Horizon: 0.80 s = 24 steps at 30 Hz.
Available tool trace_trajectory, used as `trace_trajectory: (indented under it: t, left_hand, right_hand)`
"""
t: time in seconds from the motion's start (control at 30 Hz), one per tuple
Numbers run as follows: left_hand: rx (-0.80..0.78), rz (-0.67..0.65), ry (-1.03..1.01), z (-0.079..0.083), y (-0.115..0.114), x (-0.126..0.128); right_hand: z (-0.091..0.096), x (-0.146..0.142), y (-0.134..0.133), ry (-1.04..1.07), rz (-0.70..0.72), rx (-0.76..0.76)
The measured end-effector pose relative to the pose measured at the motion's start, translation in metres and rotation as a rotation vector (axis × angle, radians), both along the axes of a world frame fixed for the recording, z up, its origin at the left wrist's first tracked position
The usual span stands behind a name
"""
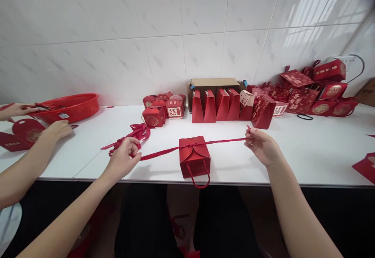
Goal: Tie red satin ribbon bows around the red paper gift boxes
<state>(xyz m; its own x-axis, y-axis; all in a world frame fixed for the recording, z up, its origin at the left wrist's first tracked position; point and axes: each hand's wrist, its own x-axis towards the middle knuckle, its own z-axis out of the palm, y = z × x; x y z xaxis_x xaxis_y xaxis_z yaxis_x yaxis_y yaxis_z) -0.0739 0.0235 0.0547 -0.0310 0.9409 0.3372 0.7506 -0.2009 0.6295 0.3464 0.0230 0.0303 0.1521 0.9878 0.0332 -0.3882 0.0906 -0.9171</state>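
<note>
A small red gift box [193, 157] with a cord handle stands near the front edge of the white table [307, 152]. A red ribbon [222, 141] runs across its top, pulled taut to both sides. My left hand [124, 158] is closed on the ribbon's left end, left of the box. My right hand [262, 145] pinches the right end, right of the box. A loose bundle of red ribbons [137, 132] lies just behind my left hand.
Another person's hands [55, 130] work at the far left beside a red plastic basin [73, 107] and flat red cards [27, 131]. Finished small red boxes [162, 109], a cardboard carton [215, 83], upright folded red boxes [222, 105] and a pile of red bags [316, 90] line the tiled wall.
</note>
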Motion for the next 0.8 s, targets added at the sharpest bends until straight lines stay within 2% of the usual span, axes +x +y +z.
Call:
trace_trajectory:
  t: [0.1,0.17,0.2,0.23,0.3,0.4,0.5,0.63,0.73,0.8]
  left_hand:
    - [-0.006,-0.086,0.136,-0.006,0.002,0.008]
    - [0.057,-0.091,0.104,-0.001,0.001,0.027]
    - [0.064,-0.106,0.049,0.003,0.001,0.039]
    - [0.047,-0.133,-0.026,0.006,0.0,0.052]
    - [-0.049,-0.218,-0.202,0.011,-0.001,0.076]
    - [-0.177,-0.289,-0.37,0.011,-0.001,0.1]
    - [-0.245,-0.291,-0.427,0.005,0.0,0.109]
    - [-0.368,-0.291,-0.414,0.004,0.001,0.109]
    - [-0.435,-0.296,-0.321,0.007,0.0,0.107]
    - [-0.409,-0.291,-0.287,0.007,0.0,0.105]
  right_hand:
    - [-0.01,-0.007,0.004,-0.324,-0.209,-0.099]
    - [-0.006,-0.023,0.007,-0.505,-0.341,-0.047]
    - [-0.002,-0.033,0.007,-0.565,-0.333,0.006]
    - [0.003,-0.044,0.007,-0.608,-0.265,0.061]
    - [0.011,-0.065,0.006,-0.677,-0.037,0.138]
    - [0.015,-0.088,0.006,-0.758,0.234,0.138]
    - [0.013,-0.092,0.01,-0.768,0.368,0.044]
    - [0.014,-0.084,0.015,-0.784,0.53,-0.064]
    - [0.019,-0.079,0.016,-0.744,0.633,-0.017]
    - [0.022,-0.076,0.016,-0.681,0.643,0.038]
